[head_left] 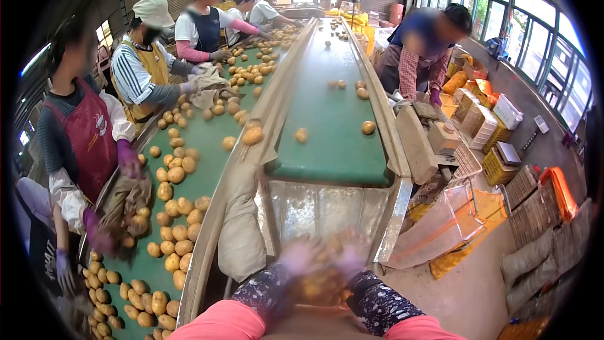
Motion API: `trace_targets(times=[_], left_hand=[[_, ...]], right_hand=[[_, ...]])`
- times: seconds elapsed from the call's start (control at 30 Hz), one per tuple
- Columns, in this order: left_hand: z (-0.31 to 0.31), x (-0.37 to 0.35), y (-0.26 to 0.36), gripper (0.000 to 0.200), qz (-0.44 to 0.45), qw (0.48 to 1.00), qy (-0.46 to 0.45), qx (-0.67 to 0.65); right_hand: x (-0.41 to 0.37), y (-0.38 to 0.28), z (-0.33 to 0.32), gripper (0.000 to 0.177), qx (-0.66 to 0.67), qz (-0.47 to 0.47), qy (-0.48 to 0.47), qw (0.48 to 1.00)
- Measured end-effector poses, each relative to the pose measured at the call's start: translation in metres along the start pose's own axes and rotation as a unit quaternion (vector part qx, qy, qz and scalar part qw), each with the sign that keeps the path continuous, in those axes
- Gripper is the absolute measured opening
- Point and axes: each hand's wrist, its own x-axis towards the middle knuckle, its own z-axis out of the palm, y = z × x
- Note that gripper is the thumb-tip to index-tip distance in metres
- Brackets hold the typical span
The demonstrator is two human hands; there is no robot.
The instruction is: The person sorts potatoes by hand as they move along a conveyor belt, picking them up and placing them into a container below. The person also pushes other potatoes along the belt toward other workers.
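At the lower end of a metal chute [324,204], my left hand [303,255] and my right hand [350,252] are side by side, both smeared by motion. Blurred potatoes [318,286] lie between and below them; whether either hand grips one cannot be made out. Patterned sleeves cover my forearms. Beyond the chute, a green belt [333,151] carries a few scattered potatoes, two of them near its close end. A stuffed cloth bundle [241,239] rests against the chute's left side.
On the left, a second green belt [211,135] holds many potatoes [182,233], with several workers along it. Across the right side, a person [418,50] bends over boxes. Orange mesh bags on a frame [462,220] and stacked crates [497,170] stand to the right.
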Motion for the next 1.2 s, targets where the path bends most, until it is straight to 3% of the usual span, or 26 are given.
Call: trace_targets(times=[0.1, 0.2, 0.3, 0.4, 0.6, 0.83, 1.0, 1.2], left_hand=[[0.005, -0.001, -0.002, 0.069, 0.006, 1.000, 0.007, 0.006], [0.010, -0.001, -0.004, 0.068, 0.014, 0.999, 0.036, 0.012], [0.014, -0.002, -0.005, 0.069, 0.024, 0.998, 0.062, 0.016], [0.012, -0.001, -0.006, 0.068, 0.045, 0.995, 0.084, 0.013], [0.016, -0.003, -0.008, 0.069, 0.061, 0.991, 0.114, 0.023], [0.024, -0.002, -0.011, 0.072, 0.041, 0.995, 0.086, 0.043], [0.012, 0.000, -0.002, 0.076, -0.018, 0.999, 0.020, 0.040], [0.013, 0.000, -0.007, 0.075, -0.015, 0.999, 0.018, 0.025]], right_hand=[[-0.001, 0.007, 0.010, 0.054, -0.008, 0.016, -0.050, 0.999], [0.005, -0.002, -0.005, 0.033, 0.012, -0.018, 0.030, 0.999], [0.002, 0.000, -0.001, 0.035, 0.021, -0.011, 0.030, 0.999], [-0.004, 0.007, 0.013, 0.050, 0.005, 0.013, -0.021, 1.000], [-0.005, 0.005, 0.011, 0.050, 0.008, 0.010, 0.000, 1.000], [-0.003, 0.003, 0.007, 0.059, 0.020, 0.026, -0.006, 0.999], [-0.003, 0.001, 0.008, 0.076, -0.013, 0.093, -0.091, 0.991], [-0.008, 0.006, 0.019, 0.085, -0.040, 0.059, -0.050, 0.996]])
